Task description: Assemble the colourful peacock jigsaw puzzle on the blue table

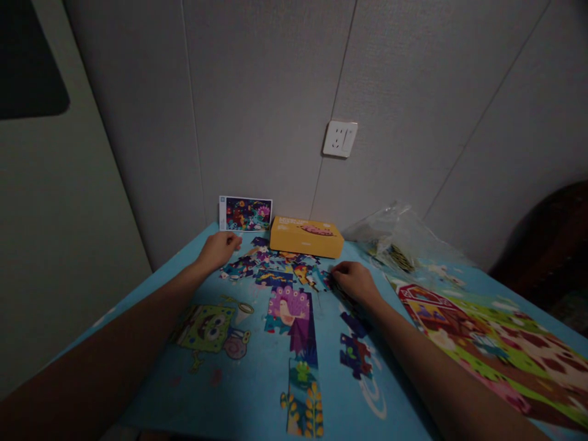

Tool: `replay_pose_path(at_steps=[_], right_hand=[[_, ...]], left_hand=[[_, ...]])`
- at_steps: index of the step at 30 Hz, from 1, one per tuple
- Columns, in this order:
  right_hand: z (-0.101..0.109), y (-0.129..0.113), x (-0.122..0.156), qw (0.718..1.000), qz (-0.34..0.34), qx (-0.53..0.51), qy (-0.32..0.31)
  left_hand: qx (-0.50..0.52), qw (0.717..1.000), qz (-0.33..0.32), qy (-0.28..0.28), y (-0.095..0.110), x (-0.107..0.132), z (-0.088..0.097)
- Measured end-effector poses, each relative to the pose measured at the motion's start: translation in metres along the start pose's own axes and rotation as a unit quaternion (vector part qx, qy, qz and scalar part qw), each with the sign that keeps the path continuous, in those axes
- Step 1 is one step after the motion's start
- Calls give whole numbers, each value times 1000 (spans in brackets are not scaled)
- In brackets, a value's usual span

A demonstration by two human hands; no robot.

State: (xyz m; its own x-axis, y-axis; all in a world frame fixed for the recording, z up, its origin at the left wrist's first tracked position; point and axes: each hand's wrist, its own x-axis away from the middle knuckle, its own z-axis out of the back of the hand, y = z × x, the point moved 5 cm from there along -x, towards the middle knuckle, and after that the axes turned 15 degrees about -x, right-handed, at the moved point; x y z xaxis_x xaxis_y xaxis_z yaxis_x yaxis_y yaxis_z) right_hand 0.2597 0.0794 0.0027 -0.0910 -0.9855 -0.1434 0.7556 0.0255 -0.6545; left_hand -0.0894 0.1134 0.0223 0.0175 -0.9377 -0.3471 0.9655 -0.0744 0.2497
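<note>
My left hand (220, 248) is curled into a loose fist at the left edge of a heap of loose jigsaw pieces (241, 266); nothing shows between its fingers. At the right side of the heap, my right hand (356, 282) has its fingers closed on the edge of a dark blue puzzle piece (327, 278), partly hidden by the fingers. Between the arms runs a joined strip of puzzle with a pink peacock (289, 309) at its upper end and yellow plants (305, 407) at its lower end. A few dark joined pieces (356, 355) lie beside my right forearm.
A yellow box (307, 237) stands behind the heap, with a picture card (248, 214) leaning on the wall to its left. A clear plastic bag (399, 236) holding pieces lies at the back right. A farm puzzle (496, 343) covers the right side of the blue cartoon-printed table (206, 392).
</note>
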Motion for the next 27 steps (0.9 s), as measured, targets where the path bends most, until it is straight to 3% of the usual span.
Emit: replay_pose_path(at_steps=[3, 8, 14, 19, 23, 25, 27], right_hand=[[0, 1, -1, 1000, -2, 0, 0], [-1, 1, -1, 1000, -2, 1, -5], [-3, 2, -1, 1000, 1, 1, -9], [-3, 2, -2, 1000, 0, 3, -9], [-2, 1, -1, 1000, -1, 7, -8], [-2, 1, -1, 1000, -2, 6, -9], [-2, 0, 0, 1000, -2, 4, -10]], left_hand=[[9, 1000, -15, -24, 0, 1, -3], [-26, 987, -132, -90, 16, 7, -13], [-45, 984, -165, -53, 24, 8, -13], [-57, 994, -89, 0, 19, 3, -2], [-76, 997, 7, 1, 2, 0, 4], [-91, 995, 33, -29, -5, 1, 5], [-111, 988, 8, -110, -7, 5, 3]])
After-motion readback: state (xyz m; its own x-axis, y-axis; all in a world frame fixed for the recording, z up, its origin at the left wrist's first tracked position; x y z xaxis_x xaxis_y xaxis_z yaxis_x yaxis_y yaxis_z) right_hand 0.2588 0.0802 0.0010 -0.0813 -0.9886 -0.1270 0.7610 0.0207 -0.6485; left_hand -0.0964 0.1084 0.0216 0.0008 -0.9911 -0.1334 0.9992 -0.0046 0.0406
